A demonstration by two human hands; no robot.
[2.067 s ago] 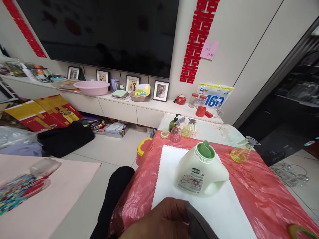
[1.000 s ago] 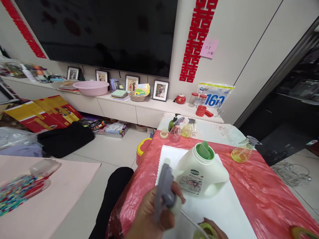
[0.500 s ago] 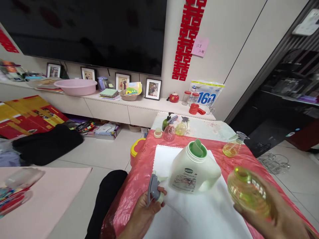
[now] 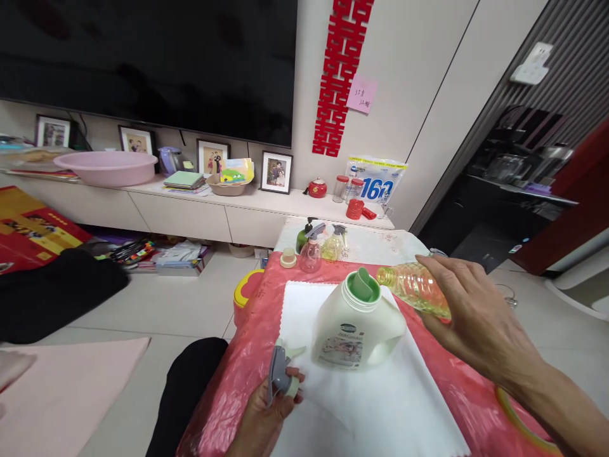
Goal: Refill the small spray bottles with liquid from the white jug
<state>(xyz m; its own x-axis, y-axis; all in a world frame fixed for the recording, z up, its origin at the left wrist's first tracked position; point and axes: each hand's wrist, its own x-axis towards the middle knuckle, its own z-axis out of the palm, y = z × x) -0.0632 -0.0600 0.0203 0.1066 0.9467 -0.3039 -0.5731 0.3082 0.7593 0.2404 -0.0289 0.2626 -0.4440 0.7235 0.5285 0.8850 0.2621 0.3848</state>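
Note:
My right hand (image 4: 476, 317) grips a clear yellow-green bottle (image 4: 413, 287), tipped on its side with its open neck pointing left, close to the green spout of the white jug (image 4: 356, 324). The jug stands on a white cloth (image 4: 375, 400) spread over the red plastic table cover (image 4: 247, 374). At the table's near left edge my left hand (image 4: 264, 416) is closed on a grey spray-trigger head (image 4: 280, 374) with its nozzle pointing up.
Several small spray bottles (image 4: 318, 246) and a round cap (image 4: 288, 257) stand at the table's far end. A yellow and red stool (image 4: 245, 289) sits on the floor by the table's left side. Beyond it a low white cabinet (image 4: 190, 212) holds photo frames and a pink basin (image 4: 105, 168).
My right hand has carried the bottle up and left and tipped it toward the jug's spout. My left hand stayed low at the table edge with the trigger head. The view turned right.

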